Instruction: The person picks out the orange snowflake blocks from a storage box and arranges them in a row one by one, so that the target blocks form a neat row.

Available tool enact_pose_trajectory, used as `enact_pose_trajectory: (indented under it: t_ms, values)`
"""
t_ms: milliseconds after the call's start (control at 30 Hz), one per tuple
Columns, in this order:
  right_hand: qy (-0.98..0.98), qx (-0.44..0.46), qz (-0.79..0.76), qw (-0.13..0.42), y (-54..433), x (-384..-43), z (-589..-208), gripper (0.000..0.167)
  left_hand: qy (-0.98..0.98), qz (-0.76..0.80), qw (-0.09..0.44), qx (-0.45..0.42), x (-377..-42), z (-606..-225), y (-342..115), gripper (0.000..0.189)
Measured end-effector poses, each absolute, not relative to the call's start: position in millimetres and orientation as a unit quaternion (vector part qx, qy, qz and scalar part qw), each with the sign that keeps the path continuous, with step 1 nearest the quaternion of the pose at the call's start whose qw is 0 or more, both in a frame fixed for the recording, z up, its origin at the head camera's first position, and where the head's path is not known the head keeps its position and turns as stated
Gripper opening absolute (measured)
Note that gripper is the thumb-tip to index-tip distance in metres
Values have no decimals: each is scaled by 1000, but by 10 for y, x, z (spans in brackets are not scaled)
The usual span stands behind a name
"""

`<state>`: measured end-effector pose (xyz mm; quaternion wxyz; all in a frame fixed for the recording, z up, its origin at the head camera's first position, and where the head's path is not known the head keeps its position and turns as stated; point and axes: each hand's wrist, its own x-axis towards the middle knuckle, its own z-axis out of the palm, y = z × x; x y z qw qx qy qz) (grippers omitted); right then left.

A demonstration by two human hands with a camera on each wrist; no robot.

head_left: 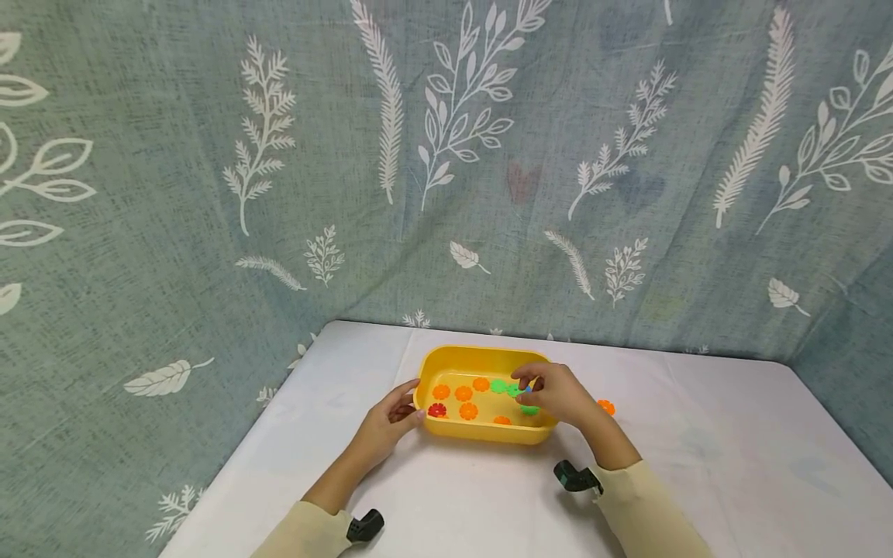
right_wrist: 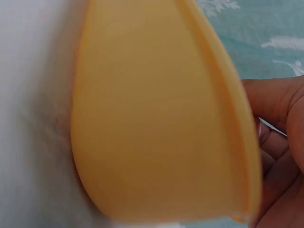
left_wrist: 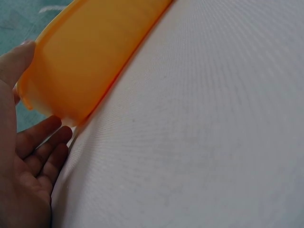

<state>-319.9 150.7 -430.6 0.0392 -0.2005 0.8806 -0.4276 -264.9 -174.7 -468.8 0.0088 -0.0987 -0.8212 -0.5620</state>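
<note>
A yellow plastic tub stands on the white-covered table, with several small flower-shaped pieces inside. Orange ones, such as this orange flower piece, lie at its left and middle, near a red flower piece. Green flower pieces are toward the right. My left hand holds the tub's left end, thumb at the rim in the left wrist view. Over the right end reaches my right hand, its thumb and index finger apart. A bit of blue piece shows between them. The tub wall hides its fingertips in the right wrist view.
One more orange flower piece lies on the table, to the right of the tub beyond my right wrist. A grey-green curtain with white leaf prints hangs behind the table and along its sides.
</note>
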Motion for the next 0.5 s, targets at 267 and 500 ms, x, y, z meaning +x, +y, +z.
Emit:
enact_pose_trajectory:
  t_ms: [267, 500]
  values:
    - [912, -241, -328, 58, 1273, -3246, -4394, 31, -820, -563, 5, -99, -2649, -4715, -1755, 61]
    - [935, -261, -231, 59, 1205, -3212, -4385, 21, -821, -562, 5, -102, -2648, -4678, -1750, 61]
